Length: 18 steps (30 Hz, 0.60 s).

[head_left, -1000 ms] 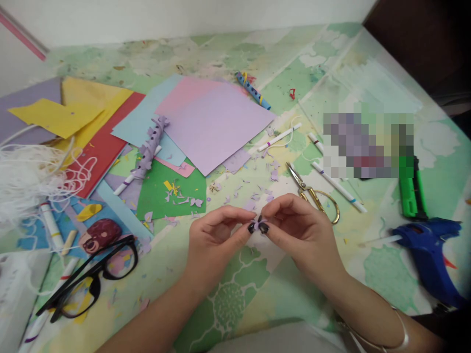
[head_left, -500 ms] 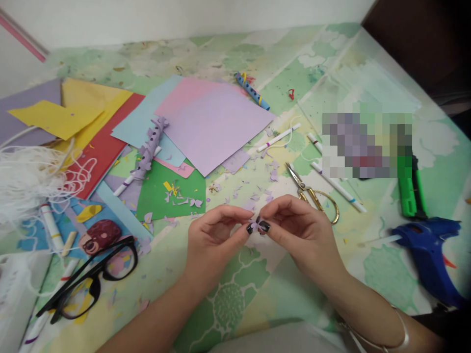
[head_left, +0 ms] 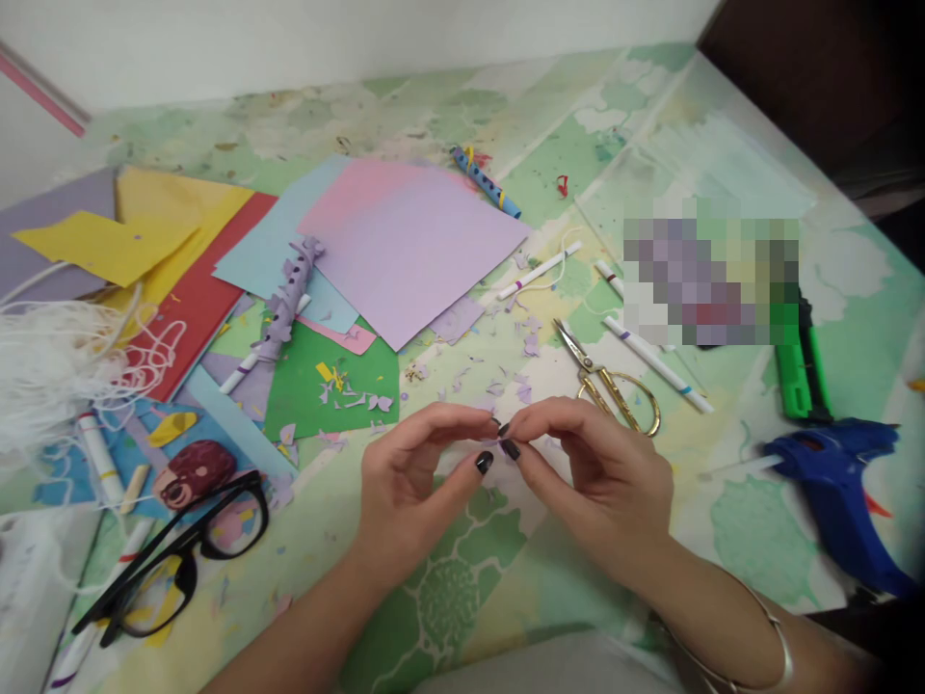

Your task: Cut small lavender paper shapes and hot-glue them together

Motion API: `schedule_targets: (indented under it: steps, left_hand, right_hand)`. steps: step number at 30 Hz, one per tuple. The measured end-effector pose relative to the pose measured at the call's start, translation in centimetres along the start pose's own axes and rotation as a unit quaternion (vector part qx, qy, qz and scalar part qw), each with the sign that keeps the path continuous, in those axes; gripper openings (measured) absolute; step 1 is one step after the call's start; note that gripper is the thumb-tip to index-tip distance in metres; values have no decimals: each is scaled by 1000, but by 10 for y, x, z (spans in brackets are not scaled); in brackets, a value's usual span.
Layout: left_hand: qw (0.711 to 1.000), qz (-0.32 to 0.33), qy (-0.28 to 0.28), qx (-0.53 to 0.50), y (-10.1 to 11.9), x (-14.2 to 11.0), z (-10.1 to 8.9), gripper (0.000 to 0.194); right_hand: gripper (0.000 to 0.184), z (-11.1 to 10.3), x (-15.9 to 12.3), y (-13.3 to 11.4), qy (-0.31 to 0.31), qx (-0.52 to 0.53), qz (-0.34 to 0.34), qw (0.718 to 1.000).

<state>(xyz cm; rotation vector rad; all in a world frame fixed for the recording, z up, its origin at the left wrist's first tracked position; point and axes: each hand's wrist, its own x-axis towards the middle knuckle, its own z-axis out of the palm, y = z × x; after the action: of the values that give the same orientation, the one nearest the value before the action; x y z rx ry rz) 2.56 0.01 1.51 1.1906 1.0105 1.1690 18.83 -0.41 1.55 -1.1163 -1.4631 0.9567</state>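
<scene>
My left hand and my right hand meet fingertip to fingertip low in the middle of the table, above its green patterned cover. Both pinch a tiny lilac paper piece, mostly hidden by the dark-nailed fingers. The left thumb sticks out a little below the pinch. Small gold scissors lie just beyond my right hand. Lilac paper scraps are scattered right behind the fingers.
Coloured paper sheets spread across the middle and left, with a lilac punched roll on them. Black glasses lie front left, white string far left. A blue glue gun and a green tool lie right, near white pens.
The view has shifted slightly. My fingers have closed more tightly over the lilac piece, which shows less than before, and my left thumb has dropped lower.
</scene>
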Motion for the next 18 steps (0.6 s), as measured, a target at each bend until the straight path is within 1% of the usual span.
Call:
schedule_targets:
  steps: [4, 7, 9, 12, 15, 18]
  left_hand:
    - [997, 23, 28, 72, 1, 4, 4, 25]
    - [994, 13, 40, 100, 1, 7, 6, 22]
    - [995, -7, 37, 91, 1, 8, 6, 19]
    - [998, -47, 24, 44, 1, 10, 7, 15]
    - [997, -77, 21, -2, 0, 9, 7, 13]
    - [996, -89, 22, -23, -1, 8, 7, 13]
  right_hand:
    - [18, 0, 0, -2, -7, -1, 15, 1000]
    - [16, 0, 1, -2, 0, 13, 24, 1000]
    - [16, -1, 2, -1, 10, 17, 21, 1000]
    - [18, -5, 1, -3, 26, 3, 4, 1000]
    - [19, -9, -3, -8, 43, -48, -33, 997]
    - [24, -17, -14, -16, 41, -100, -79, 991]
